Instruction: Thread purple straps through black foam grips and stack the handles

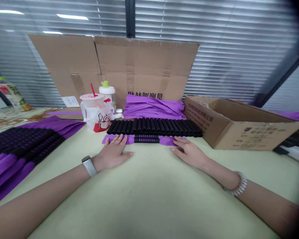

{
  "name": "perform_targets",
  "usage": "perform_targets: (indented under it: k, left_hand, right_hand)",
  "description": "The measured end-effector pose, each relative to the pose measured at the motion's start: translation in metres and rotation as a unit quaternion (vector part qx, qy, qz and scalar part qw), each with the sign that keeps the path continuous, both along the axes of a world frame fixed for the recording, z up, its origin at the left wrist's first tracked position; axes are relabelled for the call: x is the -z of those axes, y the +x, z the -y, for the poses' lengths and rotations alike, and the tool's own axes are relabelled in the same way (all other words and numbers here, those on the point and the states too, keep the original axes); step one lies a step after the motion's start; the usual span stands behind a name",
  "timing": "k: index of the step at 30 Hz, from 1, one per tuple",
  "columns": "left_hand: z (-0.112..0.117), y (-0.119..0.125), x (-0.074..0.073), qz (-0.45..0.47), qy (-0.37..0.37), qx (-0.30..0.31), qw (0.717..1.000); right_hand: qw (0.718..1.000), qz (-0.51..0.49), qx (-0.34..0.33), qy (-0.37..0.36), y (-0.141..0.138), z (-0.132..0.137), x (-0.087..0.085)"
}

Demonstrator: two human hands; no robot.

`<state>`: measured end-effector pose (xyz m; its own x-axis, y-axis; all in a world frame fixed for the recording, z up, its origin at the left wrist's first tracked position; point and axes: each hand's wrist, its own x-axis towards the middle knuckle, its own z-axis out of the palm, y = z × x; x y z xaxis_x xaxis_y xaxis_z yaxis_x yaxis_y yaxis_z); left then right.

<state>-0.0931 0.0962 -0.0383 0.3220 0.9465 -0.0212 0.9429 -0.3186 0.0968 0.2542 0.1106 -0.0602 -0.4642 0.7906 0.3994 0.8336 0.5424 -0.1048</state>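
One sleeved purple strip [147, 138] lies flat on the table [149, 192] along the near side of the row of black tubes [154, 127], its black middle piece centred and purple showing through that piece in small gaps. The left hand [114, 152] is open, palm down with fingers spread, its fingertips resting on the strip's left end; the right hand [191, 153] is likewise open and flat, its fingertips on the strip's right end, so neither hand is closed around anything. This piece looks put together already, purple and black being joined, though whether anything remains to be done to it cannot be told. Well to the left of the row lies a batch of joined strips [48, 137], purple at the ends and black in the middle, several side by side and overlapping; I judge these to be done. What appears to be left is a good deal: the tubes in the row look unfitted, and just beyond the row rises a pile of loose purple strips [153, 107] with no black parts visible on them. An open cardboard box [261, 136] stands just beside the row's right end, its floor hidden by its walls, so its contents add nothing to the count. Behind the row's left end is a lidded cup [92, 97] with a red straw, beyond both hands.
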Motion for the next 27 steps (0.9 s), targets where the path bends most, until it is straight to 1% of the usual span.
perform_targets:
  k: [2,5,8,10,11,13,15,16,18,19,21,22,24,26,27]
  left_hand:
    - [0.000,0.001,0.002,0.020,0.022,-0.004,1.000]
    - [0.002,0.002,0.004,0.043,0.053,-0.015,0.998]
    - [0.005,0.002,0.004,0.058,0.094,-0.002,0.994]
    - [0.007,0.002,0.004,0.067,0.126,0.022,0.989]
    - [0.008,0.002,0.003,0.070,0.138,0.034,0.987]
    - [0.009,0.003,0.003,0.075,0.149,0.045,0.985]
    - [0.011,0.004,0.002,0.077,0.148,0.047,0.985]
    - [0.011,0.004,0.002,0.078,0.146,0.049,0.985]
    - [0.012,0.004,0.002,0.080,0.144,0.054,0.985]
    - [0.012,0.004,0.003,0.082,0.146,0.057,0.984]
    - [0.012,0.003,0.004,0.082,0.152,0.064,0.983]
    - [0.011,0.002,0.004,0.080,0.158,0.067,0.982]
    - [0.011,0.002,0.005,0.069,0.178,0.074,0.979]
    - [0.013,0.003,0.003,0.048,0.214,0.093,0.971]
    - [0.015,0.005,0.001,0.037,0.240,0.110,0.964]
  right_hand:
    - [0.998,-0.032,-0.001,0.049,-0.006,-0.005,-0.014]
    - [0.993,-0.047,-0.008,0.104,-0.024,-0.029,-0.051]
    - [0.996,0.000,0.008,0.087,-0.047,-0.076,-0.090]
    - [0.997,0.006,0.036,0.073,-0.060,-0.116,-0.108]
    - [0.996,0.008,0.055,0.067,-0.066,-0.136,-0.113]
    - [0.994,0.006,0.095,0.056,-0.075,-0.172,-0.116]
    - [0.991,0.004,0.129,0.039,-0.083,-0.197,-0.115]
    - [0.989,0.003,0.144,0.031,-0.085,-0.205,-0.114]
    - [0.985,-0.006,0.169,0.024,-0.086,-0.212,-0.117]
    - [0.983,-0.016,0.180,0.032,-0.085,-0.212,-0.122]
    - [0.977,-0.046,0.195,0.073,-0.077,-0.206,-0.141]
    - [0.972,-0.066,0.201,0.107,-0.072,-0.201,-0.156]
    - [0.956,-0.109,0.210,0.173,-0.062,-0.187,-0.190]
    - [0.938,-0.145,0.223,0.222,-0.055,-0.167,-0.225]
    - [0.933,-0.157,0.223,0.236,-0.054,-0.153,-0.240]
